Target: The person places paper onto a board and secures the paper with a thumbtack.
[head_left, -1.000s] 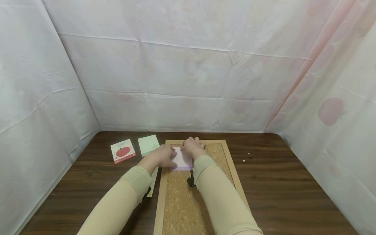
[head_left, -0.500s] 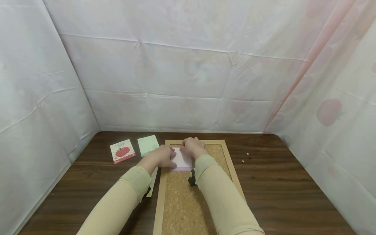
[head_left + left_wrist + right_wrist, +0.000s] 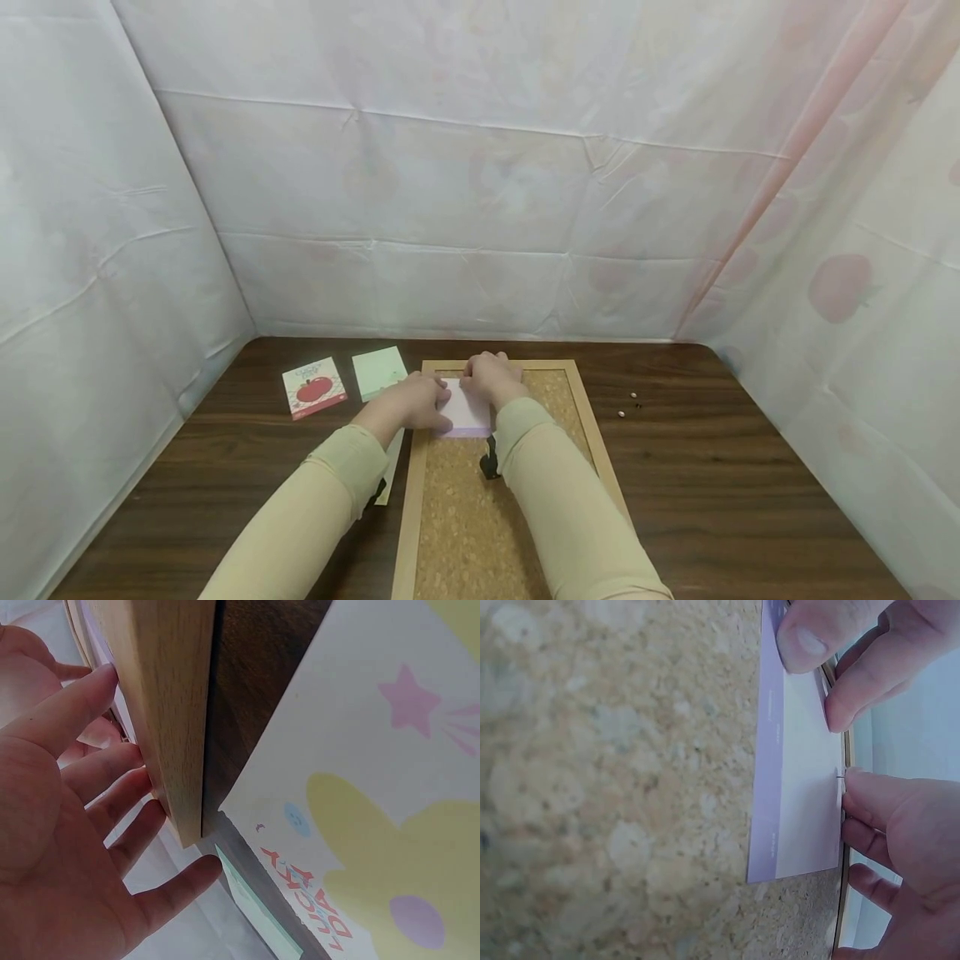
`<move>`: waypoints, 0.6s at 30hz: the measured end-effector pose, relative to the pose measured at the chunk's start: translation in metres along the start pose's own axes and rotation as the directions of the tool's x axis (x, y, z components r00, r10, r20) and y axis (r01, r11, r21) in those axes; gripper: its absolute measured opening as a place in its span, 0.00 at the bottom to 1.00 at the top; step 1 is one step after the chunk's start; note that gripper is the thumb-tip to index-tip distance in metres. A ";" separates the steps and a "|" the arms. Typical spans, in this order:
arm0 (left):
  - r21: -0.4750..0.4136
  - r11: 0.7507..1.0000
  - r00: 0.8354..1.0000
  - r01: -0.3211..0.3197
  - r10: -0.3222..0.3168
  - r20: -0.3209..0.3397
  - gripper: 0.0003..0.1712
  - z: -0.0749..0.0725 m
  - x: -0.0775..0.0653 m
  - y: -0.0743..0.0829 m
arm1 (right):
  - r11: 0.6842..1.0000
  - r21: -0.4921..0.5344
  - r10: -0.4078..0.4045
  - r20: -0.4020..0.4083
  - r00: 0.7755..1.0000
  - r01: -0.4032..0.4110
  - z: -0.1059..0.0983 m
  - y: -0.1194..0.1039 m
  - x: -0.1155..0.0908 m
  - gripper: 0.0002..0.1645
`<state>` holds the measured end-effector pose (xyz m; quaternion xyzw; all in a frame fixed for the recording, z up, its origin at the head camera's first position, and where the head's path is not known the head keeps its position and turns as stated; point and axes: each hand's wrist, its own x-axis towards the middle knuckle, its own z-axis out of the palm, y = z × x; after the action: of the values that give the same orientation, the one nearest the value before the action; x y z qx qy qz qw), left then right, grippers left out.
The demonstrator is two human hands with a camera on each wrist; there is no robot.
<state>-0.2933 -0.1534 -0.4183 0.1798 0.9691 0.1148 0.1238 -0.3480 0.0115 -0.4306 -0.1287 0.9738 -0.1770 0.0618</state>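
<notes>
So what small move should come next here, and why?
Probably the right hand should press the pin inward: its thin shank shows at the white note's upper edge, while the left hand touches that note on the cork board, apparently steadying it.

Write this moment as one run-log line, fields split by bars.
Left hand: thumb on purple-edged note | right hand: holds pin at note's far edge | note: on corkboard | apple card: on table, left of corkboard

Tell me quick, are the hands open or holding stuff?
Left hand: open, touching the purple-edged white card.
Right hand: closed, pinching a thin pin.
</notes>
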 end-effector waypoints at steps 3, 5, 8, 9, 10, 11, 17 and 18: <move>-0.003 1.000 1.000 -0.003 0.003 0.004 0.34 0.000 0.000 0.001 | 1.000 -0.004 0.002 -0.004 1.000 -0.002 0.001 0.000 0.001 0.07; 0.000 1.000 1.000 -0.003 0.003 0.004 0.35 0.000 0.000 0.001 | 1.000 -0.003 0.003 -0.009 1.000 -0.003 0.001 0.001 0.001 0.07; 0.010 1.000 1.000 -0.005 0.005 0.006 0.35 0.000 0.000 0.000 | 1.000 -0.001 0.008 -0.017 1.000 -0.008 0.002 0.001 0.002 0.07; 0.013 1.000 1.000 -0.003 0.003 0.006 0.35 0.000 0.000 0.000 | 1.000 -0.002 0.010 -0.019 1.000 -0.010 0.002 0.000 0.002 0.07; 0.015 1.000 1.000 -0.003 0.003 0.007 0.35 0.000 0.000 0.000 | 1.000 -0.002 0.012 -0.021 1.000 -0.012 0.002 0.000 0.002 0.07; 0.016 1.000 1.000 -0.003 0.003 0.008 0.35 0.000 0.000 0.000 | 1.000 -0.003 0.013 -0.023 1.000 -0.013 0.003 0.001 0.004 0.07; 0.021 1.000 1.000 0.001 -0.001 0.012 0.36 0.000 0.001 0.000 | 0.999 0.014 0.030 -0.020 0.999 -0.030 0.004 0.000 0.003 0.07; 0.022 1.000 1.000 0.001 -0.002 0.012 0.36 0.000 0.001 0.000 | 0.999 0.018 0.036 -0.018 0.999 -0.036 0.003 -0.001 0.002 0.07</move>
<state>-0.2941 -0.1532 -0.4188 0.1811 0.9697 0.1028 0.1278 -0.3493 0.0097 -0.4331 -0.1090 0.9749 -0.1858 0.0570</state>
